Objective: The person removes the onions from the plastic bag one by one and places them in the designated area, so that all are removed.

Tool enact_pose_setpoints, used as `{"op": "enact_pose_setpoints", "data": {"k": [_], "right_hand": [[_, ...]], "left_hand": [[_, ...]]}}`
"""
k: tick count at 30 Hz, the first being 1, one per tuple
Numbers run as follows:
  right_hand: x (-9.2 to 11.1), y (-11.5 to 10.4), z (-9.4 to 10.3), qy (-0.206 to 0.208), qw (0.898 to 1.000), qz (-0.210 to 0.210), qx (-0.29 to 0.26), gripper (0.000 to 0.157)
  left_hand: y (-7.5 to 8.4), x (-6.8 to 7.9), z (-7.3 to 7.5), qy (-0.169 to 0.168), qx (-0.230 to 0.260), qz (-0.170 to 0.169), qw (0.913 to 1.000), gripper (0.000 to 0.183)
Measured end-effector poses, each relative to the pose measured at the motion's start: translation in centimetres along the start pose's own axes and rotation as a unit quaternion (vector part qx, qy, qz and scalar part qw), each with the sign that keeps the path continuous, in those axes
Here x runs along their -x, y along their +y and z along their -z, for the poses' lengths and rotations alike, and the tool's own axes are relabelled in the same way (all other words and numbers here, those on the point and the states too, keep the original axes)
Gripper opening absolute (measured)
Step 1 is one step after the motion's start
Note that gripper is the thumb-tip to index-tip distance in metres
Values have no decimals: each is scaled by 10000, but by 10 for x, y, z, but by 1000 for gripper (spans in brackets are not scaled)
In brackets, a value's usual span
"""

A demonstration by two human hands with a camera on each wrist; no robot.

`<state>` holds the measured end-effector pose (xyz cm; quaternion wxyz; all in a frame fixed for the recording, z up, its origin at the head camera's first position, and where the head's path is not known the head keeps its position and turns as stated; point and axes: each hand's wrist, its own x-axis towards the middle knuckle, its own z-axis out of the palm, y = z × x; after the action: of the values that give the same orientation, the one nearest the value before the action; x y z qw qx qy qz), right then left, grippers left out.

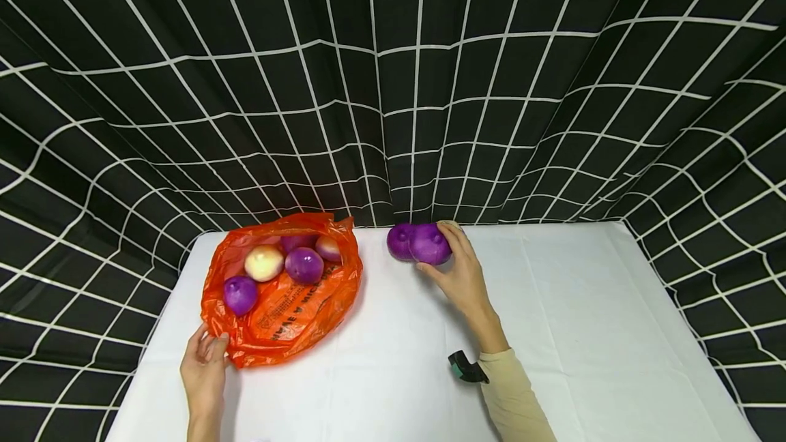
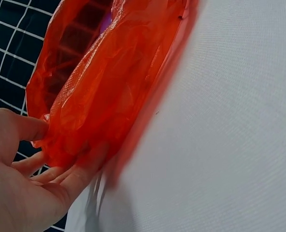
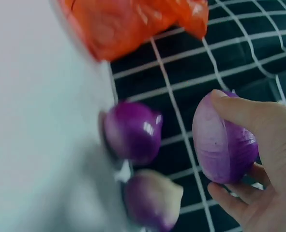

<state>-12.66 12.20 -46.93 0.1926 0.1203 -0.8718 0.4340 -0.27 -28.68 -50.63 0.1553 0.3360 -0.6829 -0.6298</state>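
Note:
My right hand (image 1: 460, 275) grips a purple onion (image 3: 225, 137) between thumb and fingers, above the far edge of the table. Beside it sits a second purple onion (image 1: 399, 242). The right wrist view also shows a purple-and-white onion (image 3: 152, 199) there, mostly hidden by the hand in the head view. At the left lies an orange plastic bag (image 1: 288, 316), its mouth spread wide. Inside are several onions, among them a pale one (image 1: 264, 262) and purple ones (image 1: 240, 295). My left hand (image 1: 205, 367) pinches the bag's near left rim between thumb and fingers.
A white cloth covers the table (image 1: 589, 333). Black curtains with a white grid (image 1: 467, 87) stand close behind its far edge and along both sides. A small black device (image 1: 469, 368) is on the right wrist, by the beige sleeve (image 1: 516, 394).

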Motion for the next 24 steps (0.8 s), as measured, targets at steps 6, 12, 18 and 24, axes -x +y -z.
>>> {"op": "enact_pose_setpoints", "data": {"k": [6,12,18,24], "right_hand": [[6,30,18,204,9983,-549,68,81],[7,60,33,436,9945,-917,249,80],[9,76,39,549,9923,-983,517,79],[3,88,40,586,9910,-1016,646,79]], "left_hand": [[0,0,-1,71,-60,53,9999,58],[1,2,-2,88,280,86,9995,56],[0,2,-2,76,427,77,9990,54],[0,2,-2,73,306,106,9994,55]]}}
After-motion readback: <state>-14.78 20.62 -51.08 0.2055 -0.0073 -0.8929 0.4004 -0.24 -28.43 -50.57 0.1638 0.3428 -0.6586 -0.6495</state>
